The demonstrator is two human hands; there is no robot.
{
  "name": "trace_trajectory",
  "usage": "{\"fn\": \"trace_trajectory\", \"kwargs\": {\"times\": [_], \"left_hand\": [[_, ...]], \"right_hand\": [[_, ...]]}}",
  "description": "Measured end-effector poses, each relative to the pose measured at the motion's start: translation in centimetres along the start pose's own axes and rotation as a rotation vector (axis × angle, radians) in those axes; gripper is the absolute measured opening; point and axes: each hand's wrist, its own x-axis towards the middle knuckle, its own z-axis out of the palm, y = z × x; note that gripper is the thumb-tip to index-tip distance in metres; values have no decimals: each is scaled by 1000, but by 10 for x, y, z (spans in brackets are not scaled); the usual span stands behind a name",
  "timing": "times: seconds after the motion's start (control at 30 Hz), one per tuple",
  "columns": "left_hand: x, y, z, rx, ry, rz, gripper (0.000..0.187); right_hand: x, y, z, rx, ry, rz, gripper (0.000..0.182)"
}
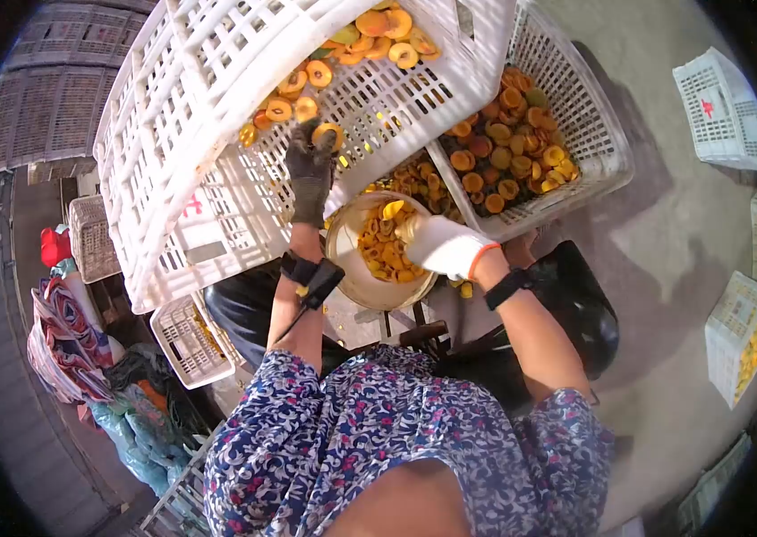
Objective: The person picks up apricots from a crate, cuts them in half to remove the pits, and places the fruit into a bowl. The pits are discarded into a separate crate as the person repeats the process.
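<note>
My left hand [310, 170], in a dark glove, reaches into the tilted white crate [244, 192]. Its fingers close around an apricot half [328, 134] at the crate's lower side. More cut apricot halves [378, 34] lie farther up inside, many showing a brown centre. My right hand [446, 245] wears a white glove with an orange cuff and is over the right side of a round pale tub [348, 273]. Its fingers are curled and blurred, and what they hold is hidden. Orange fruit pieces [382, 251] fill part of the tub.
Behind the tub, a white crate [607, 134] holds many darker fruit halves. More crates [726, 107] stand on the concrete floor at right, one with yellow fruit [752, 353]. At left are a small crate [189, 345], a striped cloth [70, 340] and plastic bags [137, 434].
</note>
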Motion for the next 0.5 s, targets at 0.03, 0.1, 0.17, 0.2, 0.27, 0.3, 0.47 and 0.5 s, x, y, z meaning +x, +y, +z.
{"fn": "trace_trajectory", "kwargs": {"times": [0.03, 0.1, 0.17, 0.2, 0.27, 0.3, 0.47, 0.5], "left_hand": [[-12, 17, -1, -241, -146, -165, 37], [-30, 33, 5, -416, -211, -234, 41], [-38, 50, 10, -449, -230, -253, 43], [-44, 58, 11, -471, -258, -280, 44], [-54, 64, 16, -434, -291, -220, 43], [-58, 66, 19, -399, -289, -227, 43], [-70, 69, 34, -292, -291, -107, 46], [-72, 71, 36, -292, -293, -109, 46]], "right_hand": [[16, 28, 38, -90, 16, 39, 24], [12, 24, 34, -147, -8, 166, 25], [7, -3, -3, 115, 262, 288, 26], [11, 1, -1, 238, 427, 214, 28], [14, -1, 0, 264, 595, 38, 31], [10, -11, -8, 327, 555, 148, 34], [16, -4, -4, 257, 755, 65, 32], [14, -9, -7, 376, 730, 201, 32]]}}
